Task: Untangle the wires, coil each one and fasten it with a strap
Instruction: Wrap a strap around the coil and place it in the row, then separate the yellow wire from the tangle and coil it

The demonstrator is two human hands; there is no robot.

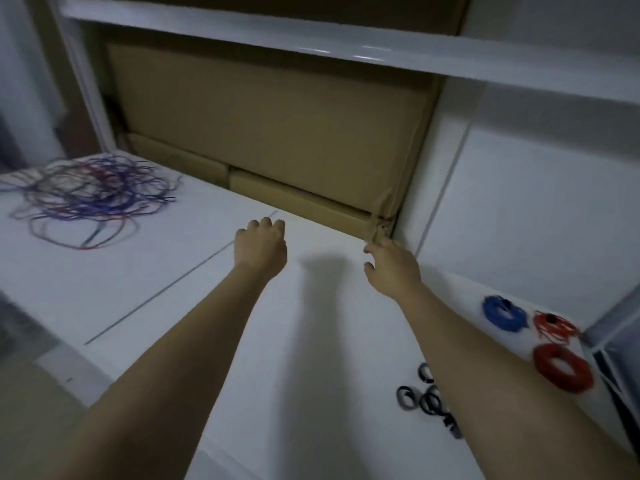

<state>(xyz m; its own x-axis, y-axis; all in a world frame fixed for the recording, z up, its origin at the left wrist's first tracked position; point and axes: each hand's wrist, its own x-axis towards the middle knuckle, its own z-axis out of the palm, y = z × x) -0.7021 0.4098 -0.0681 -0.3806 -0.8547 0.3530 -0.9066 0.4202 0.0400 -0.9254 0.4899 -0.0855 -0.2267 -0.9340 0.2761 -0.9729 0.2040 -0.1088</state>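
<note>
A tangle of blue, red and purple wires point(90, 195) lies on the white table at the far left. Three coiled wires sit at the right edge: a blue coil point(505, 313), a loose red coil point(554, 327) and a thick red coil point(562, 372). Several black straps point(426, 400) lie beside my right forearm. My left hand point(259, 245) hovers over the table's middle with fingers curled, holding nothing. My right hand point(391, 268) reaches toward the cardboard's corner with fingers loosely extended and holds nothing.
Flat cardboard boxes point(270, 133) stand against the back under a white shelf point(311, 39). A white post point(436, 168) rises at the right. The white table point(173, 289) has a dark seam line across it; its left edge drops to the floor.
</note>
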